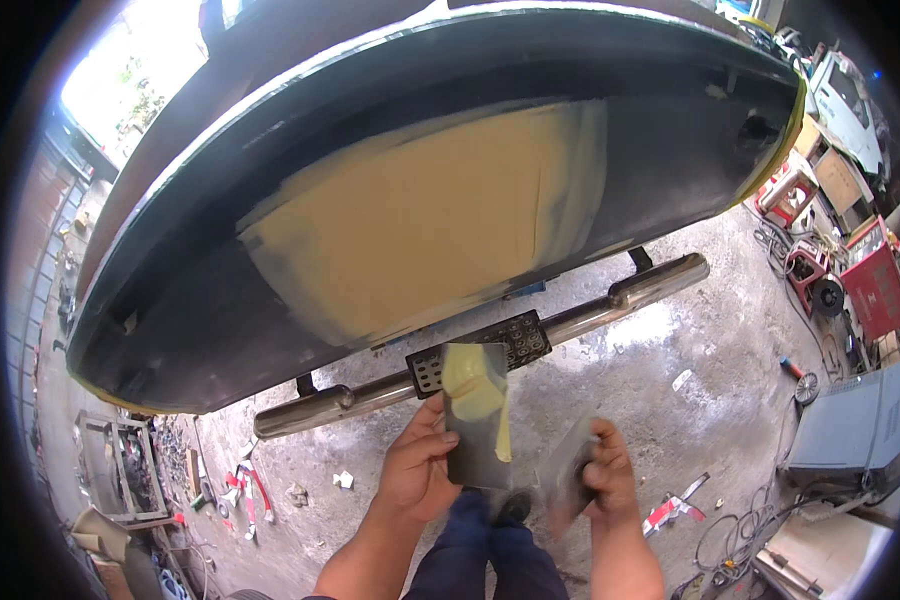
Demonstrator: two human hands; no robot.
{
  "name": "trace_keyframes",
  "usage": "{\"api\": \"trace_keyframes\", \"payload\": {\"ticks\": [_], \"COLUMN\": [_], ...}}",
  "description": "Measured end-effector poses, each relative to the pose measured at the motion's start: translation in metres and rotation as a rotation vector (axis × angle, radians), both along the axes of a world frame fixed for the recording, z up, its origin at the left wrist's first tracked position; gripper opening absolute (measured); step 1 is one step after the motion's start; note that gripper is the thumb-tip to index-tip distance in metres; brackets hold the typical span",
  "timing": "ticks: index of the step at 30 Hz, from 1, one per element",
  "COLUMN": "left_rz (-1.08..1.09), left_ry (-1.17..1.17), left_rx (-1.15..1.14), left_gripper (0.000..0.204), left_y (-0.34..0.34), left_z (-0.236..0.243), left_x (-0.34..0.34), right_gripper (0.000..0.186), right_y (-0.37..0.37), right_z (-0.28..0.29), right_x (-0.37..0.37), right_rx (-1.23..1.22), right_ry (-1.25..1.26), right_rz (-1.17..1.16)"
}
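Observation:
My left hand (417, 463) is closed on a flat grey putty board (475, 462), its thumb lying over the near left edge. Pale yellow putty (473, 385) is smeared over the board's upper part and down its right edge. In my right hand (611, 470) is a thin grey spreader (570, 470), slightly blurred and held apart from the board, fingers curled round its right side. Beyond both hands stands a dark vehicle panel (660, 150) with a broad tan filler patch (420, 220) across its middle. Neither hand touches the panel.
Below the panel runs a shiny tubular side step (660, 283) with a black perforated tread (530, 338). At right are a red box (875, 280), a grey cabinet (860, 410) and tangled cables (735, 545). A metal frame (120, 460) stands at left. Scraps (250, 490) litter the concrete floor (600, 375).

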State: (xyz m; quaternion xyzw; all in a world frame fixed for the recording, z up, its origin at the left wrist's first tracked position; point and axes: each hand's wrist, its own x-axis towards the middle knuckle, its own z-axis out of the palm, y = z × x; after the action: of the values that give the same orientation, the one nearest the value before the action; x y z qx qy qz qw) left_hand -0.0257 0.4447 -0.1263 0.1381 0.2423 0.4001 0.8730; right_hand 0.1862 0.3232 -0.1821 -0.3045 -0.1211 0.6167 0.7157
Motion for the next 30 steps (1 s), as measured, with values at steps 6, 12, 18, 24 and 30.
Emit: {"api": "trace_keyframes", "payload": {"ticks": [6,12,18,24,30], "left_rz": [-0.144,0.019,0.326,0.117,-0.008], "left_ry": [0.003,0.017,-0.16,-0.084,0.487], "left_rx": [-0.001,0.206,0.606,0.833,1.393], "left_gripper": [0.055,0.057,0.059,0.057,0.054], "left_y": [-0.011,-0.017,-0.026,-0.036,-0.021], "left_z": [0.047,0.077,0.079,0.079,0.105], "left_x": [0.024,0.019,0.028,0.023,0.007], "right_gripper": [0.085,0.083,0.076,0.07,0.072], "right_y": [0.022,0.041,-0.006,0.012,0.022], "right_z": [0.044,0.072,0.094,0.119,0.145], "right_x": [0.001,0.029,0.009,-0.002,0.004], "right_rx": [0.013,0.073,0.274,0.284,0.335], "right_ry": [-0.09,-0.19,-0.437,-0.536,-0.573], "right_rz": [0.231,-0.058,-0.073,-0.017,-0.065]}}
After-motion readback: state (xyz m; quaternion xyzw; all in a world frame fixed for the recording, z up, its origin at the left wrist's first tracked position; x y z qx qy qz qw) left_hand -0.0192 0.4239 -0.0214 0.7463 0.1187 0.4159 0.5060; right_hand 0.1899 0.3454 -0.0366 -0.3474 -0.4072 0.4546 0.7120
